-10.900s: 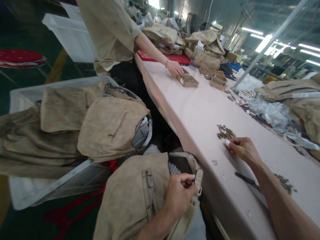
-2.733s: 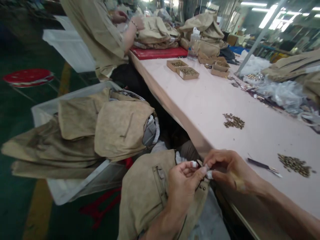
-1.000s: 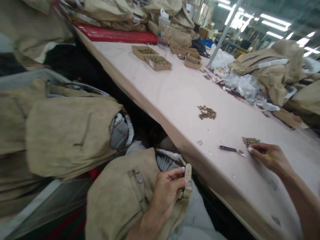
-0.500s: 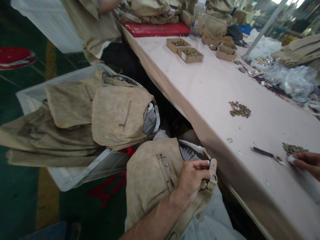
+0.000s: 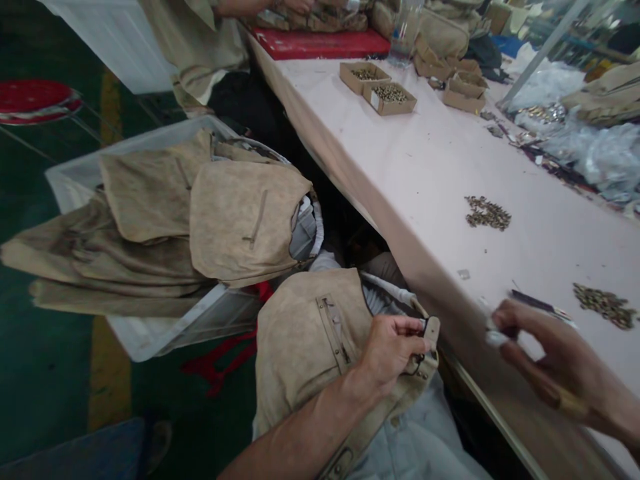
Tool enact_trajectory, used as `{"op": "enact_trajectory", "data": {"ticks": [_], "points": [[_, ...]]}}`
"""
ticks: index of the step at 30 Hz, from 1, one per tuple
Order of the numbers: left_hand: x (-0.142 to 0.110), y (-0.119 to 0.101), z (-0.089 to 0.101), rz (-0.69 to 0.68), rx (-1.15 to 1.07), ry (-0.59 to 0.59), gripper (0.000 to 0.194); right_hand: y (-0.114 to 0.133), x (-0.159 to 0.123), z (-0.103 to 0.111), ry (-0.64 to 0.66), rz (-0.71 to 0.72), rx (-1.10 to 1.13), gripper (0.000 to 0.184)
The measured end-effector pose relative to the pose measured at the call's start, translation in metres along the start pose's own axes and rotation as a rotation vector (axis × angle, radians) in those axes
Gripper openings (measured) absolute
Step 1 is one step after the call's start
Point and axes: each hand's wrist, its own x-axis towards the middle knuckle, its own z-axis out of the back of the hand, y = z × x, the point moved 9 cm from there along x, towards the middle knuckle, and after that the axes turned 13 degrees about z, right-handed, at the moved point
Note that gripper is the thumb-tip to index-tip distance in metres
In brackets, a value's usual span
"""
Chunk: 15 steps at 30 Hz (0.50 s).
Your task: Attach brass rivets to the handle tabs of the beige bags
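A tan fabric bag (image 5: pixel 295 340) lies across my lap, with a zip and small metal studs on its front. My left hand (image 5: pixel 385 353) pinches the leather strap tab (image 5: pixel 431 331) at the bag's right corner, beside a dark buckle. Over the table's near edge is my right hand (image 5: pixel 555 353), its white-wrapped fingertips pressed together. Whatever they pinch is too small to make out, and a yellowish-brown piece (image 5: pixel 573 405) shows under the palm. A pile of small brass-coloured studs (image 5: pixel 605 307) lies beyond that hand, near dark-handled scissors (image 5: pixel 533 303).
Another stud pile (image 5: pixel 487 213) and cardboard boxes of studs (image 5: pixel 393 98) sit on the table (image 5: pixel 380 167). At left, a white plastic crate (image 5: pixel 165 333) holds more tan bags (image 5: pixel 250 213). Another person's hand (image 5: pixel 300 5) shows at the top, near a red board (image 5: pixel 320 44).
My right hand has left the near stud pile and moved left, towards the table edge and bag. My left hand keeps its hold on the strap tab. The view has shifted slightly.
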Motion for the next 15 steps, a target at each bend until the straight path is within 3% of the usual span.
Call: {"op": "enact_trajectory", "data": {"ticks": [3,6,10,15], "points": [[-0.001,0.001,0.002,-0.020,-0.009,-0.037,0.031,0.038,0.024,-0.057,0.205,0.152,0.126,0.007],[-0.002,0.003,0.005,-0.021,-0.012,-0.052,0.032,0.045,0.032,-0.089,0.275,0.217,0.149,0.008],[-0.003,0.002,0.010,-0.022,0.007,-0.063,0.028,0.037,0.032,-0.108,0.285,0.248,0.124,0.011],[0.001,0.002,0.013,-0.021,0.012,-0.059,0.028,0.030,0.032,-0.111,0.228,0.240,0.182,0.009]]}}
